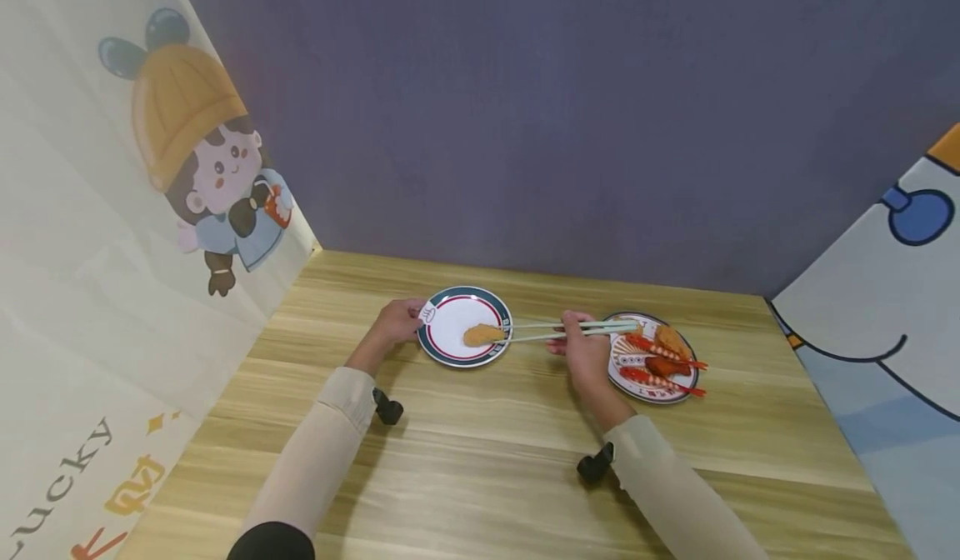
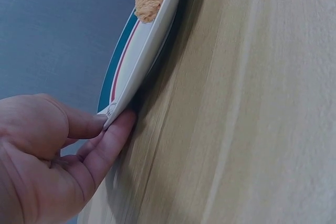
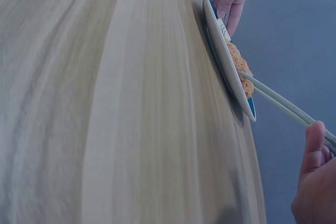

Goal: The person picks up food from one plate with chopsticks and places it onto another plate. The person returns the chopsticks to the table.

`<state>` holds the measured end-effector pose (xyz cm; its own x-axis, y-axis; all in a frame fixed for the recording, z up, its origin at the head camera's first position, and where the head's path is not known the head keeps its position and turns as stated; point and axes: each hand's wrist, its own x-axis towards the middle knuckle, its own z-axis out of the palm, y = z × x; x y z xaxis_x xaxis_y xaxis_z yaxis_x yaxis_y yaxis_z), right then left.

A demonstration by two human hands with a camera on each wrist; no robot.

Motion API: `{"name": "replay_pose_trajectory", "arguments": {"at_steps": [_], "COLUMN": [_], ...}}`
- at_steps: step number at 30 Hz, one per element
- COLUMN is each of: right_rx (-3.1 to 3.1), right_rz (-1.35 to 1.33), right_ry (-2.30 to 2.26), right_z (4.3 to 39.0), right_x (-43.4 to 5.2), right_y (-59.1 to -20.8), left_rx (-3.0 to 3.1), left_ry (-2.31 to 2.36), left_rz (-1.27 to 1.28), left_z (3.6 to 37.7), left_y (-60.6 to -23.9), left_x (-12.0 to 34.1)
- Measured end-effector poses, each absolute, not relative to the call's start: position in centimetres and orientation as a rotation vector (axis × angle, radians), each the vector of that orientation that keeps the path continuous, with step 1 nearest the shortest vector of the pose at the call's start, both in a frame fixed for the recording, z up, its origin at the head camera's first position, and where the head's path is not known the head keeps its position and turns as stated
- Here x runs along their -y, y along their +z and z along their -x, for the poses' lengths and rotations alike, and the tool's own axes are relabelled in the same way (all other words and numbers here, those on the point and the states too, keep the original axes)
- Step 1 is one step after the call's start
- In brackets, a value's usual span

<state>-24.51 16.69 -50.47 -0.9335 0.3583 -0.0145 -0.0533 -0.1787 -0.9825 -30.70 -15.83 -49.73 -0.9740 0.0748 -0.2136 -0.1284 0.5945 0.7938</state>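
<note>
A white plate with a teal and red rim [image 1: 450, 352] lies on the wooden table. A breaded orange fried piece [image 1: 482, 334] lies on it. My left hand [image 1: 400, 320] pinches the plate's left rim [image 2: 116, 106], thumb on top and fingers [image 2: 107, 142] under. My right hand [image 1: 581, 352] holds pale green chopsticks [image 1: 570, 329]; their tips are at the fried piece [image 3: 239, 66]. Just right of that hand sits a second patterned plate [image 1: 633, 385] with red shrimp and fried pieces [image 1: 667, 352].
The wooden table [image 1: 480, 452] is boxed in by a purple back wall, a cartoon-printed panel [image 1: 150, 210] on the left and another panel [image 1: 885, 310] on the right. Small black wrist devices sit under both sleeves.
</note>
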Motion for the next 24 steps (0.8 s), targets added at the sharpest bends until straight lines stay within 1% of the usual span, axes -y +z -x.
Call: {"name": "replay_pose_trajectory", "arguments": {"at_steps": [8, 18, 24], "right_rx": [1.834, 1.767, 1.894], "right_rz": [0.401, 0.400, 0.566], "right_ry": [2.171, 2.178, 2.119], "right_z": [24.0, 23.6, 23.0], "right_x": [-18.6, -22.7, -25.8], "right_y": [-49.2, -48.2, -47.8], "left_rx": [-2.599, -2.585, -2.566], "left_ry": [1.349, 1.379, 1.378], "left_rz": [0.039, 0.051, 0.069], "left_z": [30.7, 30.9, 30.9], "left_y": [-50.0, -50.1, -50.1], "left_x": [15.9, 15.9, 15.9]}}
